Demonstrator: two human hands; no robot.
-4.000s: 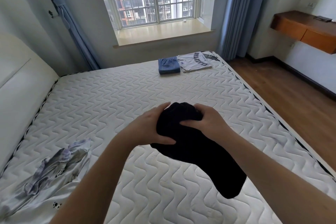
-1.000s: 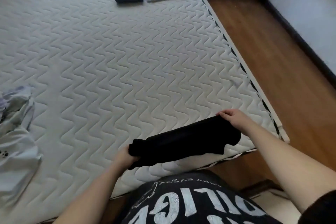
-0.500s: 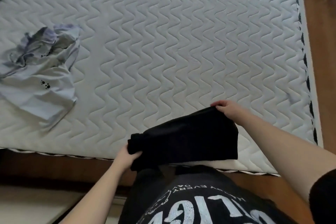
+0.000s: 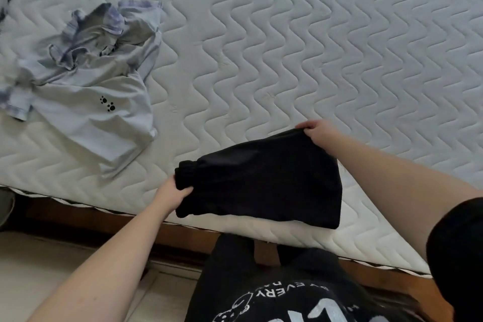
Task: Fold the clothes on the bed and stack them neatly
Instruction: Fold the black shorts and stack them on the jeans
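A black garment [image 4: 264, 180] with an elastic waistband lies spread near the front edge of the white quilted mattress [image 4: 287, 47]. My left hand [image 4: 172, 192] grips the gathered waistband at the garment's left end. My right hand [image 4: 317, 132] pinches its far right corner. A crumpled pale blue shirt [image 4: 86, 91] with small black paw prints lies unfolded on the mattress at the left.
The mattress edge with its wooden bed frame [image 4: 104, 222] runs across the lower part of the view. Pale floor [image 4: 39, 264] lies below it at the left. My black printed T-shirt [image 4: 261, 290] fills the bottom centre.
The view has tilted further down and closer. The black garment has widened out between my hands on the mattress edge. Both hands keep their hold.
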